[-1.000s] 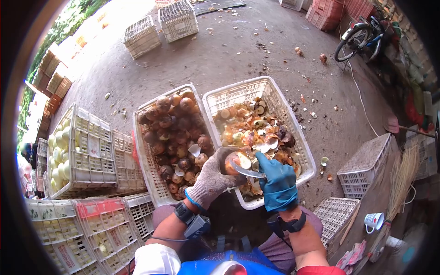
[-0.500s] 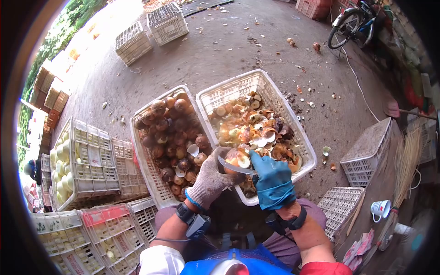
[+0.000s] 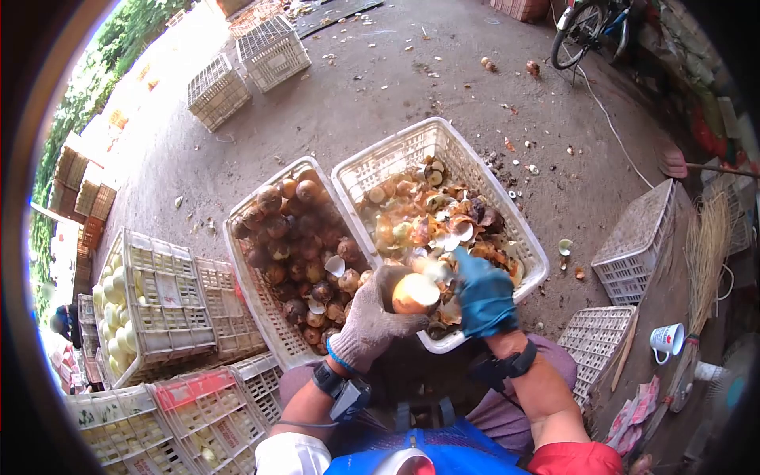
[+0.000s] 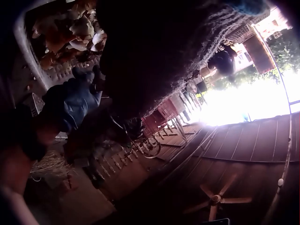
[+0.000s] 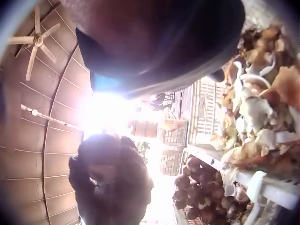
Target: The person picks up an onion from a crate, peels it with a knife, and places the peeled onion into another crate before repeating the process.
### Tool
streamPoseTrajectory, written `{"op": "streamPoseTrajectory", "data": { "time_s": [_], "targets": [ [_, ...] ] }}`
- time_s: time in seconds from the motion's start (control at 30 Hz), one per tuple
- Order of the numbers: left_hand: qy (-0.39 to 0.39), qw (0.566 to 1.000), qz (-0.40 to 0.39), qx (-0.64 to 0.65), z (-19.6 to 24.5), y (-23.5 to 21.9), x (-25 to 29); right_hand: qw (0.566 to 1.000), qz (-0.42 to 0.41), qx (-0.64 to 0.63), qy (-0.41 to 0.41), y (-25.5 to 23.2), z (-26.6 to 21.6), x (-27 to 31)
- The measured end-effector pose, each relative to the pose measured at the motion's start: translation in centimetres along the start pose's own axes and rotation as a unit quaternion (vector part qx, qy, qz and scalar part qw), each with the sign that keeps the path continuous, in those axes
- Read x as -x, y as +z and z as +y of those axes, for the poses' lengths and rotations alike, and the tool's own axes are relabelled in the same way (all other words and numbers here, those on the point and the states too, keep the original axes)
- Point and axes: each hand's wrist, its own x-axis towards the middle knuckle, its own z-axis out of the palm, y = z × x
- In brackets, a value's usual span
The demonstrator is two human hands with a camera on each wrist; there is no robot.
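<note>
My left hand [image 3: 376,317], in a grey knit glove, grips an onion [image 3: 416,293] whose pale cut face is turned to the right. Just right of it is my right hand [image 3: 484,297], in a blue rubber glove and blurred by motion. Its fingers curl round the handle of a curved knife, whose blade is lost in the blur. A pale, blurred piece [image 3: 434,269] shows between the two hands. Both hands are over the near end of a white crate [image 3: 507,182] of onion skins [image 3: 431,218]. In the left wrist view the blue glove [image 4: 72,101] appears beside that crate.
Left of the skins stands a crate [image 3: 245,277] of unpeeled onions [image 3: 297,229]. Crates of peeled onions [image 3: 119,309] are stacked further left. On the right are upturned crates [image 3: 633,229], a broom [image 3: 704,253] and a mug [image 3: 667,340]. A bicycle [image 3: 590,32] is parked behind.
The knife blade lay across the onion before; now the right hand has swung away from it and the onion's cut face shows wider. The head view has shifted slightly.
</note>
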Motion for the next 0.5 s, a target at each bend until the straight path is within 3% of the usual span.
{"op": "streamPoseTrajectory", "data": {
  "time_s": [0.07, 0.1, 0.13, 0.17, 0.27, 0.37, 0.5],
  "targets": [
    [0.008, 0.998, -0.005, 0.054, -0.9, -0.7, 0.0, 0.993, -0.025, -0.094, 0.07, 0.8, 2.5, -0.5],
    [0.004, 0.995, 0.002, 0.097, -0.5, -0.8, -0.1, 0.966, -0.069, -0.214, 0.131, 0.7, 1.9, -0.7],
    [-0.002, 0.99, 0.011, 0.139, -0.2, -0.9, 0.0, 0.917, -0.116, -0.33, 0.19, 0.7, 1.1, -0.6],
    [0.057, 0.99, 0.038, 0.123, 0.1, -0.7, -0.1, 0.847, -0.16, -0.442, 0.25, 0.7, 0.2, -0.3],
    [0.028, 0.993, 0.044, 0.11, -0.1, -1.4, -0.4, 0.816, -0.189, -0.517, 0.178, 0.7, -1.2, 0.3],
    [0.005, 0.993, 0.051, 0.107, -1.6, -1.5, -0.8, 0.794, -0.215, -0.539, 0.181, -1.0, -3.1, 0.3],
    [0.012, 0.993, 0.047, 0.107, -1.4, -1.0, -0.6, 0.844, -0.178, -0.475, 0.176, -1.4, -4.4, 0.1]
  ]
}}
